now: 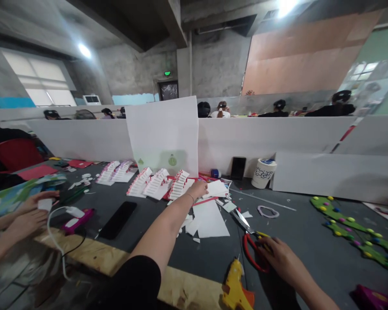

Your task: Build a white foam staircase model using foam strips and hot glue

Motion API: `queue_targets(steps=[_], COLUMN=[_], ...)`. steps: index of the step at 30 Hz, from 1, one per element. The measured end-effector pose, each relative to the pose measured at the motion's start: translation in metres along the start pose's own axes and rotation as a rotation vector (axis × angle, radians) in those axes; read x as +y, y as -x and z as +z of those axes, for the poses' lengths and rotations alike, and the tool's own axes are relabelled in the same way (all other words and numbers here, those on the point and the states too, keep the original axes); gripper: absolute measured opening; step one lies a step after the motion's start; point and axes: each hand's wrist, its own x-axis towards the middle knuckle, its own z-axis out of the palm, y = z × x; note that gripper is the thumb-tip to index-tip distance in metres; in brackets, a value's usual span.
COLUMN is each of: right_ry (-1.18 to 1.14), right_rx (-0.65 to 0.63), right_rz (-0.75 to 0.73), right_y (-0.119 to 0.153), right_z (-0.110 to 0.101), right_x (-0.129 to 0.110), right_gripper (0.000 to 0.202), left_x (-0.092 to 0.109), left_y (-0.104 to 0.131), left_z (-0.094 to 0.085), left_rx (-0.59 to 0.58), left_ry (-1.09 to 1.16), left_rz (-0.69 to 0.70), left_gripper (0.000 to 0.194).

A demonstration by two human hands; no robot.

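Note:
My left hand (pixel 198 189) reaches forward across the table, its fingers closed at the edge of a piece of white card (pixel 217 188). Below that, a larger white sheet (pixel 211 218) lies flat among small paper scraps. At the right, my right hand (pixel 278 255) is curled at the handles of a pair of scissors (pixel 244 221), whose blades point forward and left. One handle loop is red; something yellow shows beside my fingers. A yellow glue gun (pixel 236 286) lies near the front edge. Several white stepped card pieces with red edges (pixel 157 183) stand left of my left hand.
A phone (pixel 118 219) lies flat on the left. A paper cup (pixel 263 173) and an upright dark phone (pixel 238 168) stand at the back. Green strips with coloured balls (pixel 352 228) lie right. A co-worker's hands (pixel 35 211) hold a white piece at far left.

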Motion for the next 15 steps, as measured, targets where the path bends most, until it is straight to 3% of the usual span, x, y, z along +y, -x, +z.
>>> queue_targets(steps=[8, 15], right_ry=[-0.014, -0.010], right_rx=[-0.023, -0.040], right_rz=[0.008, 0.020], right_y=[0.000, 0.000], right_z=[0.005, 0.003], right_x=[0.007, 0.001], right_gripper=[0.030, 0.029], left_x=[0.003, -0.007], left_y=[-0.002, -0.013], left_z=[0.006, -0.003], left_rx=[0.015, 0.024], left_ry=[0.126, 0.410], left_rz=[-0.072, -0.134], left_gripper=[0.037, 0.036])
